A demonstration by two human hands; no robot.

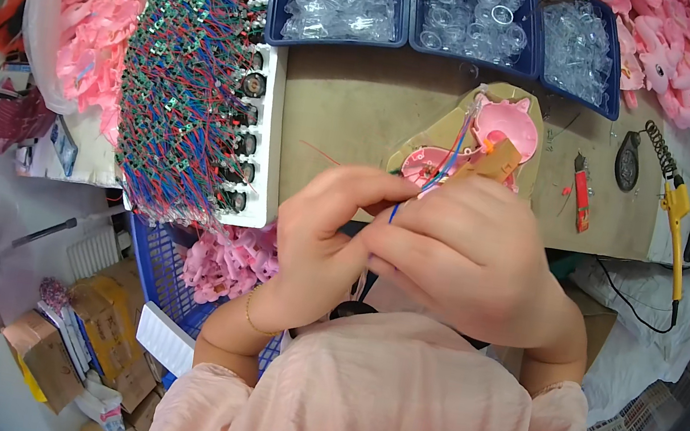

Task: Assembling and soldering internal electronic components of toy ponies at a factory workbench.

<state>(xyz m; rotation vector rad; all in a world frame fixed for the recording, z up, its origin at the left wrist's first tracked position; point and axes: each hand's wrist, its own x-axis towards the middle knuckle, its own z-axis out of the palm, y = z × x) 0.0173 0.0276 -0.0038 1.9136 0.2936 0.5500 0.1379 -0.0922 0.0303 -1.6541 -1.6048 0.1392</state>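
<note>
Thin blue and red wires [459, 143] run from a pink plastic shell [518, 121] with small ears down to my hands. My left hand [320, 230] is closed, its thumb and index finger pinching toward the wires. Beside it, my right hand [474, 254] is curled closed over the wires, and a blue end pokes out between the two hands. The fingertips of the right hand are partly hidden. Just beyond it a tan strip [498, 160] lies across the shell. A second pink shell part [425, 163] sits to its left, both in a tan holder [525, 174].
At left, small green circuit boards with wires [187, 100] are heaped beside a white foam tray [266, 131] of round black parts. Blue bins [403, 22] of clear plastic pieces stand at the back. A red cutter [581, 194] and yellow soldering iron [677, 227] lie right. Pink parts [680, 66] pile up behind.
</note>
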